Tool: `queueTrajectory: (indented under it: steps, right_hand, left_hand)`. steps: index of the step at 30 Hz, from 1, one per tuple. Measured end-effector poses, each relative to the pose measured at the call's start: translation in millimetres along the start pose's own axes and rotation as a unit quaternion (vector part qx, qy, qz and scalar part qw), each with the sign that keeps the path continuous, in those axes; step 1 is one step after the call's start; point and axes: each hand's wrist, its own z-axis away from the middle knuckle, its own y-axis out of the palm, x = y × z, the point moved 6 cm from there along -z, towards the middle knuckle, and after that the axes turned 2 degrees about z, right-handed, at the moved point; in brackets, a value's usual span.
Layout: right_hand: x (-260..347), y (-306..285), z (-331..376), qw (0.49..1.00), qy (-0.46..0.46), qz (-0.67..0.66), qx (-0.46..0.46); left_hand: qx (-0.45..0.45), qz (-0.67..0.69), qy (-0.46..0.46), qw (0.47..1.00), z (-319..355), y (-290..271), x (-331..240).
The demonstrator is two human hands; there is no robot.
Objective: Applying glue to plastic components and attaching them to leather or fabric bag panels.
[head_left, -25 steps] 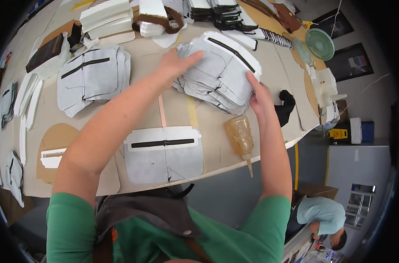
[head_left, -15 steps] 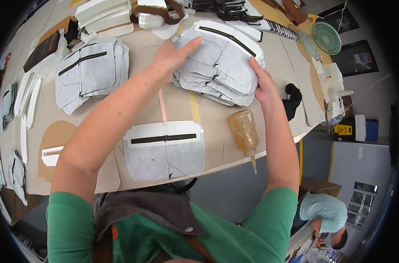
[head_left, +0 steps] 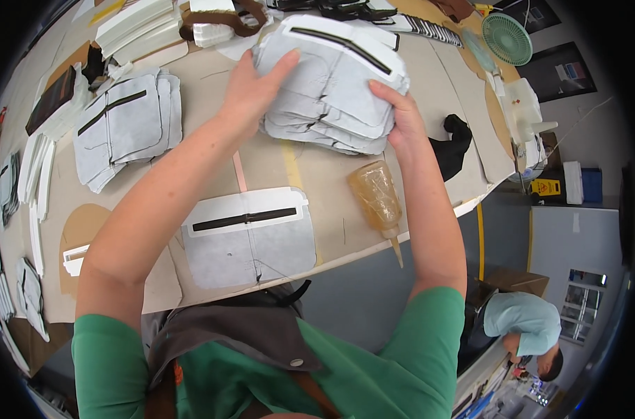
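Note:
A thick stack of grey-white fabric panels (head_left: 331,87), the top one with a black zipper strip, is gripped between my two hands at the far middle of the table. My left hand (head_left: 258,87) clasps its left edge, thumb on top and the other fingers partly hidden. On the right edge my right hand (head_left: 402,115) does the same, its thumb on the top panel. Nearer to me lies a single panel (head_left: 251,248) with a black zipper strip across its white band. An amber glue bottle (head_left: 374,195) with a pointed nozzle lies beside my right forearm.
Another stack of panels (head_left: 129,126) sits on the left, near white strips (head_left: 37,167). White stacked pieces (head_left: 139,31) and a brown strap (head_left: 251,21) line the back. Black cloth (head_left: 451,150) lies right of my hand. A co-worker (head_left: 520,321) bends over at the lower right.
The view has shifted a little, so most things sit further left. Both hands still hold the stack, which looks more evenly aligned along its near edge.

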Motion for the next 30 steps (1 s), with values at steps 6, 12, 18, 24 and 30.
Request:
queueTrajectory:
  steps: [6, 12, 18, 24, 30]
  right_hand:
    - [31.3, -71.1, 15.0, 0.987, -0.07, -0.104, -0.101]
    - [63.8, -120.1, 48.6, 0.971, -0.143, -0.11, -0.159]
    - [32.3, -187.3, 32.5, 0.953, -0.159, 0.037, -0.255]
    - [19.3, -211.9, 25.2, 0.96, -0.118, -0.006, -0.255]
    - [26.1, -195.6, 20.4, 0.962, -0.125, -0.027, -0.242]
  left_hand:
    - [0.106, 0.004, 0.095, 0.99, -16.5, 60.9, -44.8]
    - [0.261, 0.001, 0.153, 0.953, 0.8, 108.6, -84.1]
    - [0.235, -0.202, 0.088, 0.947, -1.9, 82.1, -37.7]
    - [0.3, -0.199, 0.056, 0.931, 51.9, 27.4, -0.2]
    - [0.299, -0.114, -0.006, 0.948, 105.6, -45.4, -4.6]
